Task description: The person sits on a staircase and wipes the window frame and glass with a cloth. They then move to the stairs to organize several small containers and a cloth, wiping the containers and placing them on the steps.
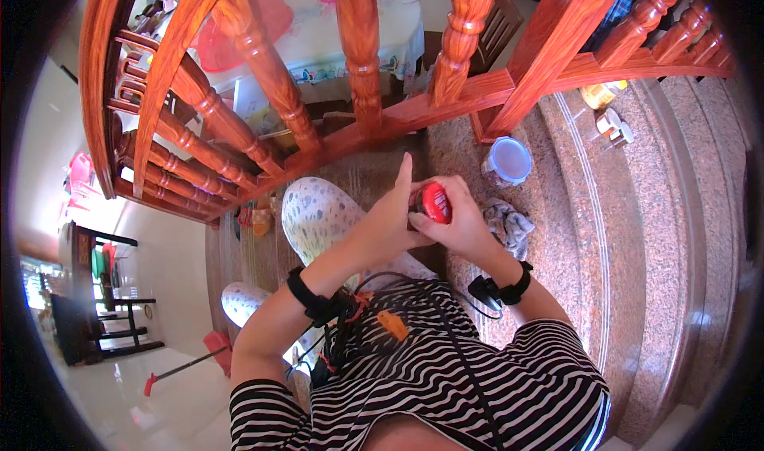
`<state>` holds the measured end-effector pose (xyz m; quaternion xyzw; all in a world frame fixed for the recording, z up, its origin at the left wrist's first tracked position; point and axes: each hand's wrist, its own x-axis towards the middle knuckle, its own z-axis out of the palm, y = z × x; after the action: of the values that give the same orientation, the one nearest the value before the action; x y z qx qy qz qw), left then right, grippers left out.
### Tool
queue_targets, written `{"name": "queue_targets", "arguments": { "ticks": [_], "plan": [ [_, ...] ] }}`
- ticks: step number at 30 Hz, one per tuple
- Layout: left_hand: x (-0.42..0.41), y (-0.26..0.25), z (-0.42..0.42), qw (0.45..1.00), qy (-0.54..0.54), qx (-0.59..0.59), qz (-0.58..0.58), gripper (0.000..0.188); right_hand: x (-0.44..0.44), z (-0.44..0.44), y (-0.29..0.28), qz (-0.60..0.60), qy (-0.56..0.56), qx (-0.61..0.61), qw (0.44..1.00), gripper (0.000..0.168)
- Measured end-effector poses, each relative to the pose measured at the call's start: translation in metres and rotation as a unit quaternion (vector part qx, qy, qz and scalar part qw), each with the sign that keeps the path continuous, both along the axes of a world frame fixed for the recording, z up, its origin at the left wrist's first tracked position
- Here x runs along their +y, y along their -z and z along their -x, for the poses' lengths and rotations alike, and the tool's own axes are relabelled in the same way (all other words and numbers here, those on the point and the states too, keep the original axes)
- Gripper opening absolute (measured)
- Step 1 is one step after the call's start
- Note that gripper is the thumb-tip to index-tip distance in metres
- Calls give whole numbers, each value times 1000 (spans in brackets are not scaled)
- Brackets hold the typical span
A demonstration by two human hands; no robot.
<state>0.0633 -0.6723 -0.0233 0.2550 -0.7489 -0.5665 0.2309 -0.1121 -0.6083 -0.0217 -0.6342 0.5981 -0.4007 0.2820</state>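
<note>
Above my lap, in front of the railing, both hands are at a small jar with a red lid [437, 203]. My right hand [458, 218] has its fingers curled round the red lid, with the thumb along its near edge. My left hand [391, 215] is at the jar's left side, its thumb pointing up; the jar's body is mostly hidden between the hands. A clear tub with a blue lid [508, 160] stands on the stone step to the right. Just below the tub lies a crumpled grey cloth [508, 227].
A reddish wooden railing [364, 51] curves across the front. Granite steps [549, 260] rise on the right, holding a yellow-lidded jar [598, 95] and two small jars [609, 123]. A red-ended dustpan [219, 352] lies at lower left. Cables hang by my wrists.
</note>
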Motion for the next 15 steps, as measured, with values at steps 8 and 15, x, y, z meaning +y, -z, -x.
{"name": "queue_targets", "arguments": {
  "ticks": [8,15],
  "plan": [
    [-14,46,-36,988,-46,-73,-129,59,-35,50,25,101,63,95,988,70],
    [-10,74,-54,993,7,-118,-25,51,-72,83,36,116,30,442,889,71]
  ]
}}
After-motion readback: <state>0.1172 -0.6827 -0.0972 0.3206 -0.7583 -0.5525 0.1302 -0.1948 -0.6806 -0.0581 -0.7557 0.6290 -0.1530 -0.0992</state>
